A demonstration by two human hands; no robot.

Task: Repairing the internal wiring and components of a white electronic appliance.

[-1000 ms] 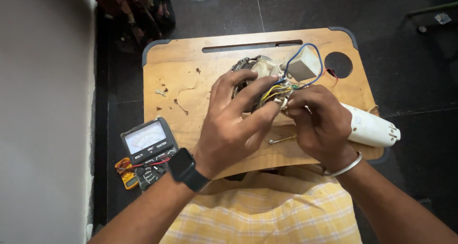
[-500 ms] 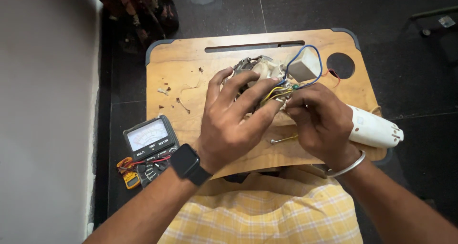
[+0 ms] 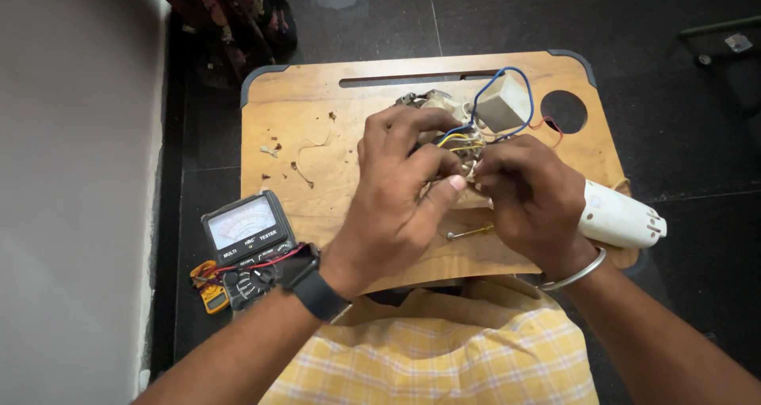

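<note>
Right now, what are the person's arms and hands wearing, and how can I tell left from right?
Both forearms are bare, with no sleeves or gloves showing. The left hand has a black smartwatch on a dark strap at the wrist. The right hand has a thin silver metal bangle at the wrist. No rings are clearly visible. A yellow checked garment covers the lap.

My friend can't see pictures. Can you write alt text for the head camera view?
Two bare hands, left hand and right hand, pinch a bundle of coloured wires joined to a small grey box, over a wooden lap table. A needle-dial meter sits left, a white plastic tool right.
</note>
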